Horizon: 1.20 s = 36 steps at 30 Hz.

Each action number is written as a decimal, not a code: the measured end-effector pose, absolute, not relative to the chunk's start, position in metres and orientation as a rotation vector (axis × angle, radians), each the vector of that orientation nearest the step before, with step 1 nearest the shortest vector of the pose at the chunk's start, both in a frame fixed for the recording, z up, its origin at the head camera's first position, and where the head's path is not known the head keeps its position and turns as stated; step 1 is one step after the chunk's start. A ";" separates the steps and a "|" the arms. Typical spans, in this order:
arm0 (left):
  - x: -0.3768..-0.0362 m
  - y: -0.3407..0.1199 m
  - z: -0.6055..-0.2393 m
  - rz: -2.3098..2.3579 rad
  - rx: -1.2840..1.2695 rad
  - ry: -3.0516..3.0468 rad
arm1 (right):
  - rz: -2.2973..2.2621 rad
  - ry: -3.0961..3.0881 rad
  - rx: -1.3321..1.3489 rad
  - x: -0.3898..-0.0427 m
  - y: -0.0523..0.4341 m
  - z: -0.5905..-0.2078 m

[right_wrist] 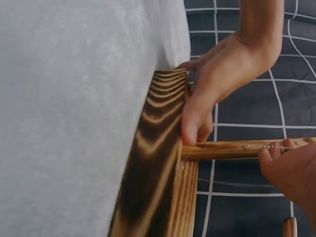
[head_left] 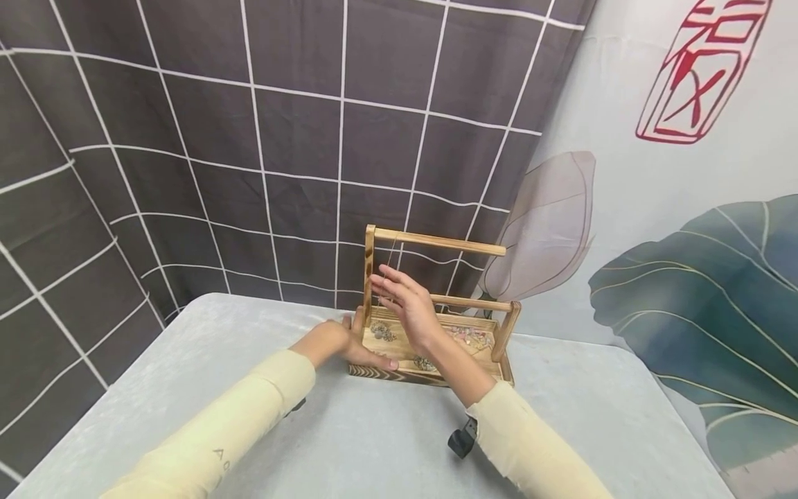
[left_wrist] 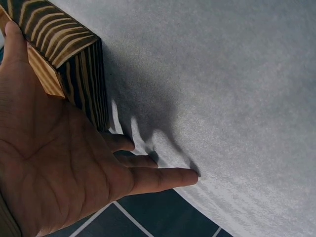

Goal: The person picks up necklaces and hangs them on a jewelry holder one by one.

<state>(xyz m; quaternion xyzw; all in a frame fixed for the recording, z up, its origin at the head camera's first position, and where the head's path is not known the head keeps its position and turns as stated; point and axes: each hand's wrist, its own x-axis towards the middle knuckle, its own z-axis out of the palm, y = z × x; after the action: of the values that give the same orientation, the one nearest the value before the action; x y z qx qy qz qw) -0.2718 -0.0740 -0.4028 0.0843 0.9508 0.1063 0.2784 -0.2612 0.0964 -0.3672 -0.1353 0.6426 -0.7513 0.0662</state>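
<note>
Looked like a staged recording corner, not a lived-in room. A dark grid-patterned curtain (head_left: 249, 138) hung as backdrop beyond the fingers, and to their right was a pale printed cloth (head_left: 654, 229) with big leaves and a red seal mark (head_left: 704, 69). A table under grey felt-like cover (head_left: 374, 443) sat below the fingers. Only a wooden jewellery stand (head_left: 436, 333) with trinkets stood on it.

Wooden rack (head_left: 436, 242) on table (head_left: 349, 443) w/ curtain (head_left: 249, 138) behind; left hand (head_left: 349, 344) at rack's left end, right hand (head_left: 405, 308) above tray.
</note>
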 end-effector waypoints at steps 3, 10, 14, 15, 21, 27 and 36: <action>-0.271 -0.074 -0.402 0.285 0.227 2.555 | -2.245 1.960 -0.392 -0.258 0.100 -0.372; -0.275 -0.074 -0.403 0.277 0.267 2.549 | -2.160 2.105 -0.356 -0.254 0.108 -0.382; -0.269 -0.075 -0.391 0.277 0.289 2.525 | -2.076 2.213 -0.326 -0.252 0.111 -0.385; -0.269 -0.074 -0.392 0.276 0.289 2.525 | -2.061 2.227 -0.319 -0.251 0.112 -0.386; -0.292 -0.074 -0.425 0.230 0.281 2.541 | -1.943 2.288 -0.270 -0.249 0.116 -0.393; -0.301 -0.073 -0.435 0.194 0.259 2.543 | -1.792 2.284 -0.258 -0.250 0.118 -0.399; -0.267 -0.073 -0.391 0.249 0.267 2.533 | -1.696 2.321 -0.209 -0.251 0.119 -0.406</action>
<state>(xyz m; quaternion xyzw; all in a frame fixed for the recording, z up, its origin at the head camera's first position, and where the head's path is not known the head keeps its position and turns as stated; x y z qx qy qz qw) -0.2673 -0.0728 -0.3910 0.1001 0.9481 0.0932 0.2870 -0.2515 0.1190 -0.4057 -0.0718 0.7986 -0.5833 0.1293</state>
